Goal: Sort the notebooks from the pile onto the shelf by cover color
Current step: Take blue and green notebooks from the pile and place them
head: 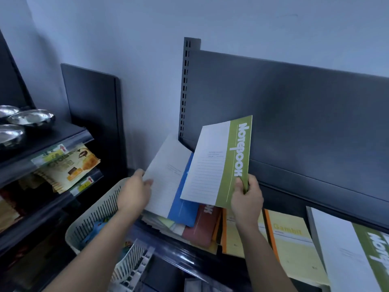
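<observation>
My right hand grips the lower edge of a green-and-white notebook and holds it tilted above the pile. My left hand rests on the left edge of the pile, fingers on a white-and-blue notebook that lies on top. Under it show a red notebook and other covers. On the dark shelf to the right lie two yellow notebooks with orange spines and, at the far right, another green-and-white notebook.
A white slotted basket stands under my left forearm, a second one below it. On the left rack are metal bowls and snack packets. The shelf's grey back panel rises behind the pile.
</observation>
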`<state>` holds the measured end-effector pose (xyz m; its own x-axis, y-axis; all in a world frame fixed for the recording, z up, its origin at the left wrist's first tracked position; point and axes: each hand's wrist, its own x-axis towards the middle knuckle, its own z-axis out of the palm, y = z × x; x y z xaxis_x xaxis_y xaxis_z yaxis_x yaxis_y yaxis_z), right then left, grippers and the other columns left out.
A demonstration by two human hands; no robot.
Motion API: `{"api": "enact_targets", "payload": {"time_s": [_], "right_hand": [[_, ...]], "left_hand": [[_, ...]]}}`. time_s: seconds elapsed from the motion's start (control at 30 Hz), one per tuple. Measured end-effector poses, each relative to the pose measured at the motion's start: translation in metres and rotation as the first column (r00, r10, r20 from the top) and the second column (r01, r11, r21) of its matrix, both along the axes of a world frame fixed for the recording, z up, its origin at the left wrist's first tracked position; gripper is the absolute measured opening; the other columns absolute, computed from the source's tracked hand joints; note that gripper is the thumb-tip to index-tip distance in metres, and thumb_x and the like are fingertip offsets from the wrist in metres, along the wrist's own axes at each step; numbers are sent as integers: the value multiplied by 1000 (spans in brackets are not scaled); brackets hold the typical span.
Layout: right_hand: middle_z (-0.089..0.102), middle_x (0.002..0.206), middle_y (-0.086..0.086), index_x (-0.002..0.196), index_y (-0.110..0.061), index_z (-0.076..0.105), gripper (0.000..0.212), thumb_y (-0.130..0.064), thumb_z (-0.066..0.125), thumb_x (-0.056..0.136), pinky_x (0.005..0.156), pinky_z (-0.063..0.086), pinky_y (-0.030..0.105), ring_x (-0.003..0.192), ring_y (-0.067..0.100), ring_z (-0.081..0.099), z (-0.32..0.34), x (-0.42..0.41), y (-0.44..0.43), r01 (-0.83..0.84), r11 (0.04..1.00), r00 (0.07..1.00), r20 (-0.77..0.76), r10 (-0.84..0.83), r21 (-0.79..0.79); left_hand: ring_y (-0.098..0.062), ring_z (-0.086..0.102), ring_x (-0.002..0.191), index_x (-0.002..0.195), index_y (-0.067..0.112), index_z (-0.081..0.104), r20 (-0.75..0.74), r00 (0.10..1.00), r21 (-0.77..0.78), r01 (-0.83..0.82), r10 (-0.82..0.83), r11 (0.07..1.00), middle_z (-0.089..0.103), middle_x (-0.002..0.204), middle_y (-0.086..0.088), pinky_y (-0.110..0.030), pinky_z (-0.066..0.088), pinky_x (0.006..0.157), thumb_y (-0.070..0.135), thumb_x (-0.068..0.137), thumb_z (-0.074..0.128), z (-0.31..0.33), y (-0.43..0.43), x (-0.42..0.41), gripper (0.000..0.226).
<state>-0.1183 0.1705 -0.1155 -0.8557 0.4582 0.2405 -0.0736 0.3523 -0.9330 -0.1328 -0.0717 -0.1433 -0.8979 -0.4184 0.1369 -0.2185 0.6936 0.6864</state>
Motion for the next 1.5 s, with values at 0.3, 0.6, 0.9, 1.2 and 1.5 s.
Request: {"api": "enact_targets", "payload": {"time_s": [0.3,0.6,0.9,1.2,1.5], "right_hand": [[54,74,-10,99,-17,58,10,-18,47,100,57,37,22,64,3,47,8,38,32,111,992,991,-74,-115,-58],[59,83,-13,102,-20,57,9,-19,48,99,68,43,28,75,2,53,14,86,111,192,976,973,-112,-203,-99],[63,89,-10,99,-22,57,9,-20,48,99,69,48,27,84,10,59,14,161,240,207,975,975,-64,-212,-79],[64,86,-10,101,-23,60,13,-16,50,99,64,44,24,77,8,58,12,237,373,198,978,980,-5,-199,-72],[65,89,-2,93,-20,59,12,-14,50,99,67,49,28,78,12,60,-4,243,455,256,958,959,155,-236,-129]], "left_hand": [[-20,54,78,97,9,52,-313,943,341,-3,116,940,58,86,-1,-32,36,61,25,97,52,35,17,22,17],[-24,56,86,100,9,54,-328,944,423,102,48,900,61,96,-5,-31,40,72,23,95,55,42,93,42,15],[-23,56,87,102,13,55,-316,948,451,180,-32,874,62,96,-3,-30,38,74,24,95,54,37,221,91,13],[-25,55,86,109,11,56,-242,961,402,227,-137,887,60,96,-4,-33,41,74,25,96,53,24,351,150,19],[-27,50,83,117,1,53,-38,956,301,289,-291,909,58,100,-13,-34,38,68,23,98,51,8,416,149,29]]}}
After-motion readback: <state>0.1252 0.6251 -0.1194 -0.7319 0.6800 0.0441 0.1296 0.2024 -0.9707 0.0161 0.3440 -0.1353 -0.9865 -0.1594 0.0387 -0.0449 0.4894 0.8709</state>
